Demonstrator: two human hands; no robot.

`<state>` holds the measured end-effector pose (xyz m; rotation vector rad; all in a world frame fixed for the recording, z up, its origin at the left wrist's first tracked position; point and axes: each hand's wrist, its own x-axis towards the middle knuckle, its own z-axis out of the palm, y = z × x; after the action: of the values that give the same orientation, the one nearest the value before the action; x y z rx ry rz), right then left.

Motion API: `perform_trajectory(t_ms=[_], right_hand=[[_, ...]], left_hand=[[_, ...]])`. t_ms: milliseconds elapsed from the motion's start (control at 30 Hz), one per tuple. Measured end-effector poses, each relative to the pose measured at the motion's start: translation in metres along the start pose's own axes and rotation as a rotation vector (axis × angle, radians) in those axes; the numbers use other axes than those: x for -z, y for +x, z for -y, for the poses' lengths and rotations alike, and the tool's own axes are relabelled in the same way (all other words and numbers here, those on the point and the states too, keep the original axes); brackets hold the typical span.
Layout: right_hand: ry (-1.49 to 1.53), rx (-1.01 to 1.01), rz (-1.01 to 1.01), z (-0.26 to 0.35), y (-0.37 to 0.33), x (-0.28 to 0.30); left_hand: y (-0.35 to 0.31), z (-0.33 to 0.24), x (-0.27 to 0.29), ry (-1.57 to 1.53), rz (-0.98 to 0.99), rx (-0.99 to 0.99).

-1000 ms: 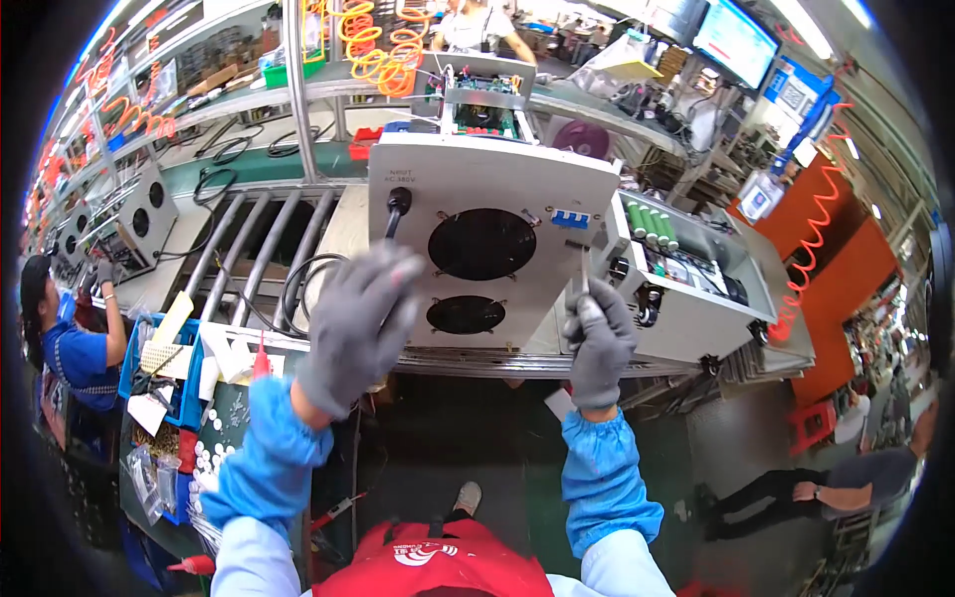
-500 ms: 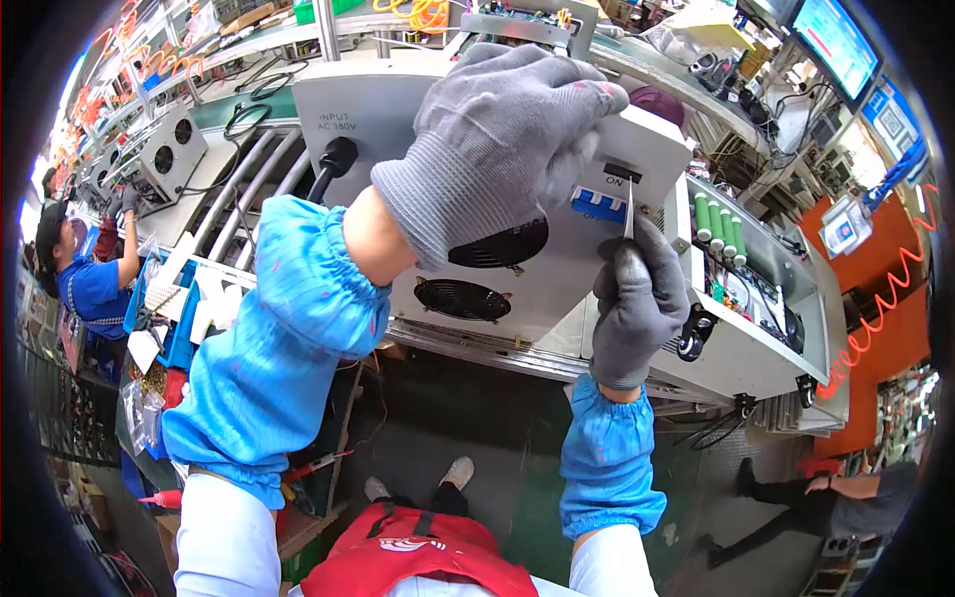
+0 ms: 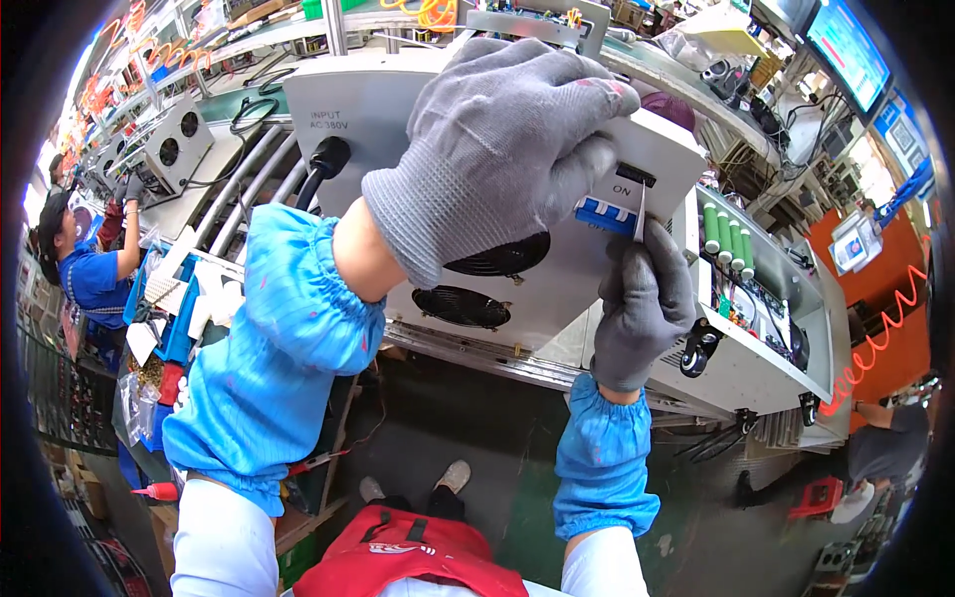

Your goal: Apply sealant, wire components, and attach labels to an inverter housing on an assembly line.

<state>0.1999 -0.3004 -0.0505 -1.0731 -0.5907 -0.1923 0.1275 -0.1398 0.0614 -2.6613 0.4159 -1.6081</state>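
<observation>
Both my hands wear grey gloves and are at the end panel of a pale metal cabinet. My left hand is across the panel's upper part, fingers bent and pressed together; its fingertips and anything in them are hidden. Between thumb and fingers, my right hand pinches a thin, pale, pointed strip. The strip stands upright at the right end of a blue breaker switch, beneath a dark slot. I cannot tell whether it touches the breaker. Round black fan grilles lie below my left hand.
A black plug with a thick cable sits in the panel's left side. At right, an open chassis holds green cylinders and wiring. Metal rollers run on the left. A co-worker in blue works far left; another person is low right.
The view has shifted slightly. My left thumb has moved a little off the breaker's upper left. The right hand keeps its pinch on the strip. The person at lower right has changed posture.
</observation>
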Motion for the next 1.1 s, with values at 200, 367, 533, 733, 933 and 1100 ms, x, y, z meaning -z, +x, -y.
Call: perform_trajectory(t_ms=[200, 367, 533, 733, 933, 1100], right_hand=[[-0.030, 0.018, -0.005, -0.002, 0.001, -0.001], [-0.035, 0.036, -0.019, -0.002, 0.000, 0.000], [-0.061, 0.040, -0.018, -0.005, 0.000, -0.001], [-0.066, 0.026, -0.011, -0.005, 0.000, 0.003], [-0.040, 0.011, -0.023, -0.007, -0.001, 0.003], [-0.015, 0.021, 0.016, -0.006, 0.001, 0.004]], left_hand=[[0.000, 0.000, -0.003, -0.010, -0.015, 0.023], [0.002, -0.003, -0.006, -0.015, -0.029, 0.052], [0.002, -0.006, -0.003, 0.020, -0.019, 0.084], [0.004, -0.007, -0.002, -0.028, -0.026, 0.090], [0.006, -0.007, 0.000, -0.025, -0.012, 0.084], [0.008, -0.009, 0.000, -0.005, 0.004, 0.097]])
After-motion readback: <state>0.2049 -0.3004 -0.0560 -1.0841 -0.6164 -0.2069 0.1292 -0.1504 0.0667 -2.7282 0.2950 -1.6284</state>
